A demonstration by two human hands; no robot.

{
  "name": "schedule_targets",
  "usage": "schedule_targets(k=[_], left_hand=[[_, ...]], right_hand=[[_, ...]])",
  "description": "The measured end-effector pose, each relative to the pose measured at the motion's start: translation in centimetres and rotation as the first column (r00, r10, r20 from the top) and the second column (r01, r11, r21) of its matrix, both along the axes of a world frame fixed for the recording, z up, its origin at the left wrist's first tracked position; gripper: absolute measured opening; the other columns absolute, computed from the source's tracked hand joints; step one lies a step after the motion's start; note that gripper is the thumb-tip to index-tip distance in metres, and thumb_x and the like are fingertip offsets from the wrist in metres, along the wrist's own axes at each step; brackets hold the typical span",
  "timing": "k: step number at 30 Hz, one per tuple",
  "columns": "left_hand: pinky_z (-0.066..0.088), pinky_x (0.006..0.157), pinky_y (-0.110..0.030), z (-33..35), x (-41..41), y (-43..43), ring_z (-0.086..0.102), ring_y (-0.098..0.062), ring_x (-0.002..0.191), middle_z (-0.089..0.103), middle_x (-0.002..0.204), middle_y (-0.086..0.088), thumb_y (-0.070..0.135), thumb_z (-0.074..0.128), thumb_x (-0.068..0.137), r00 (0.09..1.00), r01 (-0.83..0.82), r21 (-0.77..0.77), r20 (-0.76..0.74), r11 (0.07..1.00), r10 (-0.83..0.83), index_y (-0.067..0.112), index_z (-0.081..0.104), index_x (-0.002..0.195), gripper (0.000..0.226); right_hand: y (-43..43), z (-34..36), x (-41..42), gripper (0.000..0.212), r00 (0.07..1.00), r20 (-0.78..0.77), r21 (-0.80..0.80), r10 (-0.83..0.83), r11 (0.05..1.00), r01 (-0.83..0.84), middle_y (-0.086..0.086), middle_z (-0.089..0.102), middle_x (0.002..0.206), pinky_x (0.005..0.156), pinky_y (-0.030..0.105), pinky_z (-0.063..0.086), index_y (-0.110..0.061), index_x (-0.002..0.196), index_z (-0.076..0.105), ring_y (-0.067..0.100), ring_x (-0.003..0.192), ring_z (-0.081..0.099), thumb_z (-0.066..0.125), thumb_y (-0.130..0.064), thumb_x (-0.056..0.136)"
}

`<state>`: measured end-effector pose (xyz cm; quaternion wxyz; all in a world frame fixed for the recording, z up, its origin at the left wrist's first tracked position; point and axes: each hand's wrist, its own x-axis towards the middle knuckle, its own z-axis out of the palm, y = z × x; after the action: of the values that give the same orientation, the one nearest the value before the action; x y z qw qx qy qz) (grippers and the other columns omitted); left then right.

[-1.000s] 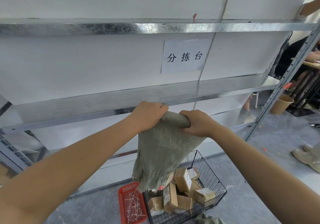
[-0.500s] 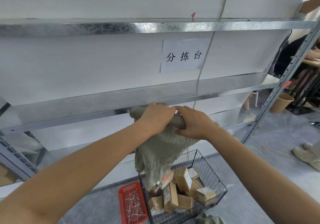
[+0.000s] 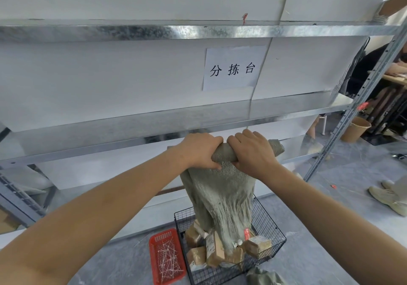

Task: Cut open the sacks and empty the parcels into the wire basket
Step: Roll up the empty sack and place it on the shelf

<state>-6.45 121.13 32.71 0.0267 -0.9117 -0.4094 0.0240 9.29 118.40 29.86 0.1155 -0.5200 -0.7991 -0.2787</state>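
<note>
Both hands (image 3: 201, 150) (image 3: 253, 155) have shifted rightward, fingers still clenched on the rolled sack (image 3: 222, 192) above the wire basket (image 3: 271, 221).

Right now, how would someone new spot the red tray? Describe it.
Start at the metal shelving and look down to the floor, where a black wire basket holds brown parcels. The red tray sits against the basket's left side. It is the only red container, shallow, perforated, and full of white cable ties.

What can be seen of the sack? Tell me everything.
The sack is grey-green, coarse woven cloth, limp and apparently empty. Its top is rolled into a tight tube gripped by the left hand and right hand. The rest hangs down, its frayed lower end reaching the parcels in the wire basket.
</note>
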Motion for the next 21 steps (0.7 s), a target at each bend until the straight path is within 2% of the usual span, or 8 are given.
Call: schedule_targets(k=[2, 4, 6, 8, 12, 14, 17, 21], left_hand=[[0.041, 0.065, -0.032, 0.0, 0.1, 0.1, 0.058, -0.023, 0.091, 0.061, 0.102, -0.006, 0.044, 0.059, 0.083, 1.000, 0.007, 0.060, -0.007, 0.998, -0.007, 0.013, 0.048, 0.109, 0.042], [0.037, 0.062, -0.032, -0.4, 0.5, 0.1, 0.060, -0.023, 0.089, 0.062, 0.102, -0.005, 0.037, 0.055, 0.087, 0.999, 0.032, 0.223, -0.049, 0.974, -0.022, 0.012, 0.046, 0.109, 0.034], [0.033, 0.056, -0.030, -1.0, 0.7, -0.1, 0.062, -0.023, 0.087, 0.061, 0.103, -0.003, 0.024, 0.051, 0.091, 0.993, 0.091, 0.371, -0.099, 0.924, -0.057, 0.012, 0.044, 0.114, 0.027], [0.029, 0.052, -0.030, -1.3, 0.8, -0.2, 0.062, -0.023, 0.087, 0.060, 0.104, -0.003, 0.016, 0.049, 0.092, 0.991, 0.120, 0.434, -0.107, 0.893, -0.081, 0.011, 0.043, 0.119, 0.028], [0.036, 0.062, -0.032, -1.0, 0.9, -0.5, 0.059, -0.023, 0.094, 0.059, 0.107, -0.003, 0.040, 0.058, 0.086, 0.998, 0.044, 0.249, -0.051, 0.968, -0.032, 0.013, 0.043, 0.116, 0.043], [0.038, 0.064, -0.031, -0.7, 0.9, -0.3, 0.058, -0.021, 0.095, 0.060, 0.106, -0.002, 0.047, 0.062, 0.080, 1.000, 0.022, 0.119, -0.013, 0.993, -0.020, 0.015, 0.047, 0.112, 0.048], [0.039, 0.066, -0.029, 0.1, 0.6, 0.1, 0.058, -0.019, 0.092, 0.062, 0.102, 0.000, 0.045, 0.064, 0.079, 1.000, 0.013, -0.034, 0.023, 0.999, -0.012, 0.017, 0.052, 0.109, 0.043], [0.046, 0.068, -0.033, 0.1, 0.4, 0.5, 0.058, -0.020, 0.085, 0.063, 0.097, -0.004, 0.036, 0.059, 0.083, 1.000, 0.004, -0.021, 0.020, 1.000, -0.003, 0.014, 0.054, 0.104, 0.031]], right_hand=[[-0.3, 0.2, 0.0, 0.045, 1.000, -0.005, -0.046, -0.015, 0.999, 0.014, 0.002, 0.057, 0.059, 0.050, 0.026, 0.041, -0.011, 0.072, 0.060, 0.024, 0.055, 0.057, 0.084, -0.026, 0.037], [-0.5, 0.6, 0.0, 0.050, 0.998, -0.066, -0.172, -0.018, 0.985, 0.006, 0.004, 0.062, 0.086, 0.067, 0.031, 0.042, -0.012, 0.099, 0.058, 0.026, 0.080, 0.060, 0.076, -0.041, 0.063], [-0.6, 1.2, 0.1, 0.054, 0.972, -0.214, -0.443, -0.093, 0.896, -0.012, 0.001, 0.057, 0.108, 0.077, 0.032, 0.038, -0.016, 0.117, 0.048, 0.023, 0.100, 0.055, 0.064, -0.048, 0.077], [-0.7, 1.6, -0.1, 0.050, 0.945, -0.295, -0.560, -0.144, 0.827, -0.048, 0.001, 0.058, 0.112, 0.078, 0.031, 0.039, -0.016, 0.118, 0.047, 0.023, 0.103, 0.056, 0.062, -0.044, 0.079], [-0.4, 1.2, -0.3, 0.033, 0.974, -0.167, -0.481, -0.151, 0.875, 0.053, 0.001, 0.063, 0.105, 0.070, 0.029, 0.037, -0.016, 0.109, 0.050, 0.023, 0.097, 0.059, 0.055, -0.036, 0.084], [-0.6, 0.6, -0.5, 0.029, 0.991, -0.098, -0.313, -0.087, 0.948, 0.052, 0.002, 0.063, 0.095, 0.064, 0.027, 0.034, -0.014, 0.101, 0.053, 0.024, 0.087, 0.061, 0.062, -0.031, 0.080], [-0.6, -0.2, -0.5, 0.039, 0.999, -0.043, -0.048, -0.005, 0.999, 0.003, 0.000, 0.057, 0.058, 0.047, 0.023, 0.029, -0.013, 0.072, 0.059, 0.021, 0.049, 0.056, 0.084, -0.023, 0.045], [-0.5, -0.5, -0.4, 0.040, 0.993, -0.114, -0.029, 0.016, 0.999, -0.019, 0.002, 0.058, 0.063, 0.048, 0.026, 0.039, -0.012, 0.078, 0.062, 0.024, 0.053, 0.058, 0.083, -0.024, 0.046]])
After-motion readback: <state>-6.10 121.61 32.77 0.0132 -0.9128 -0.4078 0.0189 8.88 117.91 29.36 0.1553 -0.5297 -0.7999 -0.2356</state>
